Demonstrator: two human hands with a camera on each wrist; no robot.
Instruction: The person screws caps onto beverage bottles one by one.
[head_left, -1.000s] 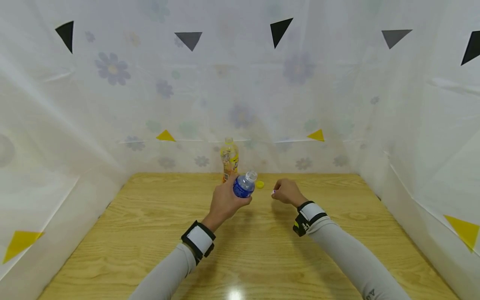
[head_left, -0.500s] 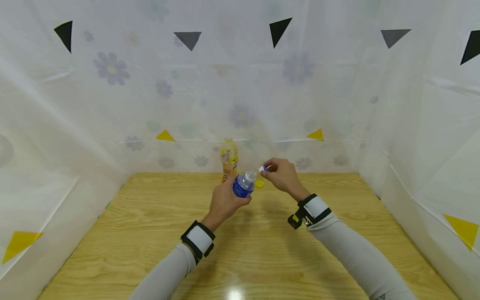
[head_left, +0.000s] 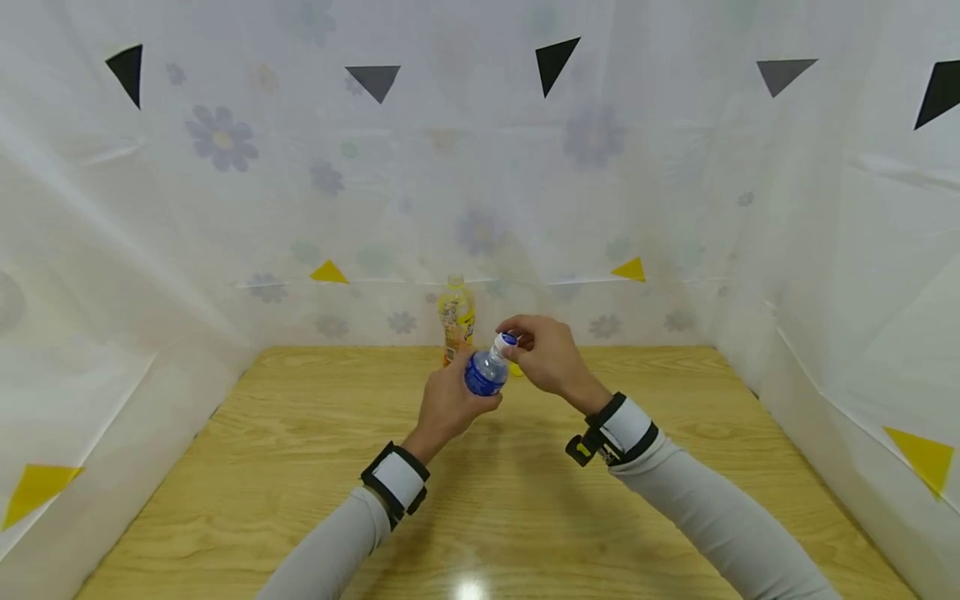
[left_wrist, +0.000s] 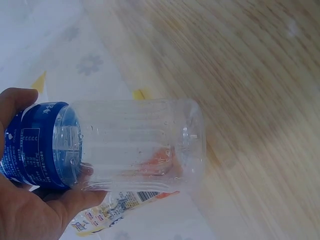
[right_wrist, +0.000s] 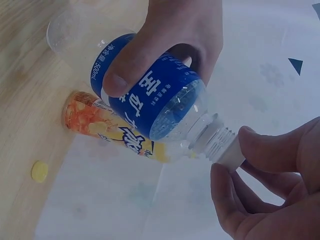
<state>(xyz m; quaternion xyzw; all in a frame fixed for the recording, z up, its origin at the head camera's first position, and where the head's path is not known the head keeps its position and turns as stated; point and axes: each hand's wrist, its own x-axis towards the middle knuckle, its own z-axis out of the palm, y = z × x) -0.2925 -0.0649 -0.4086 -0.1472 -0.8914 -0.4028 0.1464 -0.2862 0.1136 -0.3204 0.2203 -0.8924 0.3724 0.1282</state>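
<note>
Bottle (head_left: 485,380) with the blue label (right_wrist: 155,97) sits mid-scene, tilted, its mouth toward one o'clock in my head view. I see the left hand (head_left: 447,404) wrapped round the label, and the right hand (head_left: 551,357) at about two o'clock from it, narrow, thumb and fingertips pinching the white cap (right_wrist: 231,156) at the mouth; threads show below the cap's edge, so I judge it not fully seated. For a clean fit, I would square the cap to the neck (right_wrist: 202,132), press lightly, then turn it clockwise, stopping if it rides up crooked. I'd want the left grip firm but gentle, since thin plastic may buckle. On the tabletop (head_left: 480,517), a yellow-and-orange bottle (head_left: 457,315) stands at eleven o'clock from the held one, a yellow cap (right_wrist: 39,171) near three.
</note>
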